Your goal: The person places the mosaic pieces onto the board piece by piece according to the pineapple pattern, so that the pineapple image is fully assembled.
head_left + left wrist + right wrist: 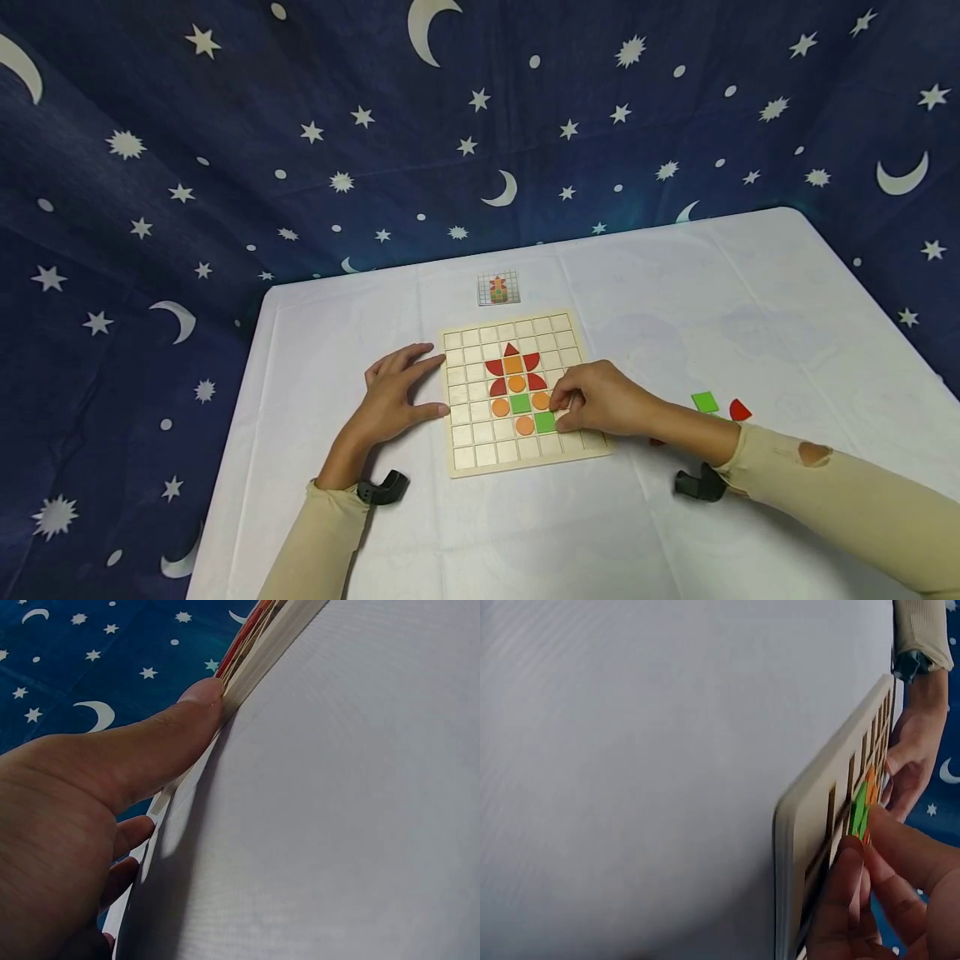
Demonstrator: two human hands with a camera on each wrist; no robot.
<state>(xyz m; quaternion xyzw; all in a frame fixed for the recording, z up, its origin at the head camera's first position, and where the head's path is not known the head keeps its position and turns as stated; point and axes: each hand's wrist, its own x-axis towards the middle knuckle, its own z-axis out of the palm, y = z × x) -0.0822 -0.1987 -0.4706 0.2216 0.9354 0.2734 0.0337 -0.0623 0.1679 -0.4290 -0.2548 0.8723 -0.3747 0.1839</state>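
Fingers of our right hand (600, 400) pinch a green square tile (545, 422), seating it in the wooden grid board (480, 454) near the middle; our left hand (393, 400), fingers spread, braces the board's left edge so it stays put.

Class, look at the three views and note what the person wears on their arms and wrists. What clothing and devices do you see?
Both arms wear long beige sleeves; the right sleeve has a hole near the forearm, the left sleeve looks intact. A small black device sits at each wrist: left wrist mount and right wrist mount. The left hand and right hand are bare, with no gloves.
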